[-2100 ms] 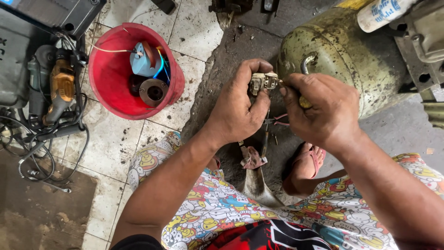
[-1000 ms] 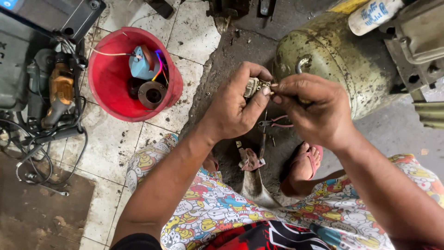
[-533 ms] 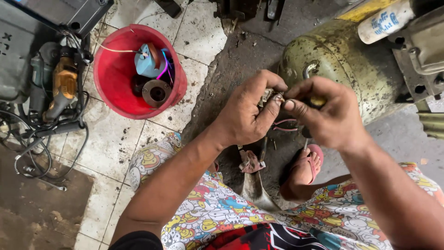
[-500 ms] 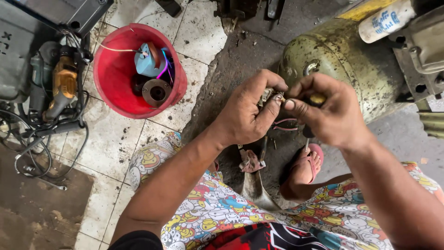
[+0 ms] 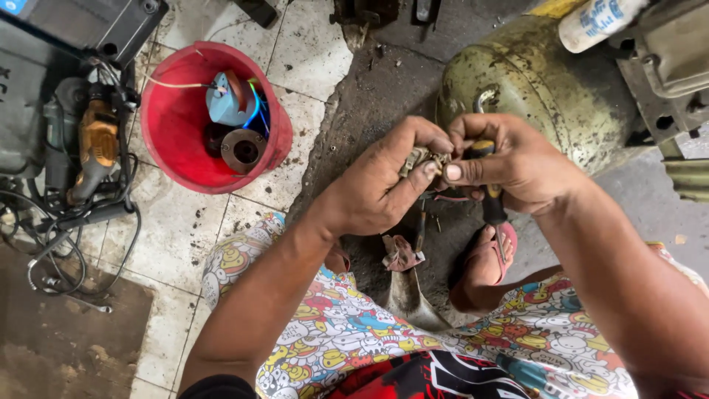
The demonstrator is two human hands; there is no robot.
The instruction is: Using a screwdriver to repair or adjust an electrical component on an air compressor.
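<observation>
Metal fitting (image 5: 422, 157) pinched in our left hand (image 5: 380, 188), right hand (image 5: 517, 166) clenching screwdriver (image 5: 491, 199); next we likely seat its tip.

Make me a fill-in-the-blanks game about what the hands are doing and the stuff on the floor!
1. The left hand and the right hand pinch one small metal part ______ them.
2. The right hand also grips a screwdriver whose handle is black and ______.
3. The blue part and the round metal ring lie inside a ______ bucket.
4. The orange power tool lies to the ______ of the bucket.

Missing words: between; yellow; red; left
</observation>
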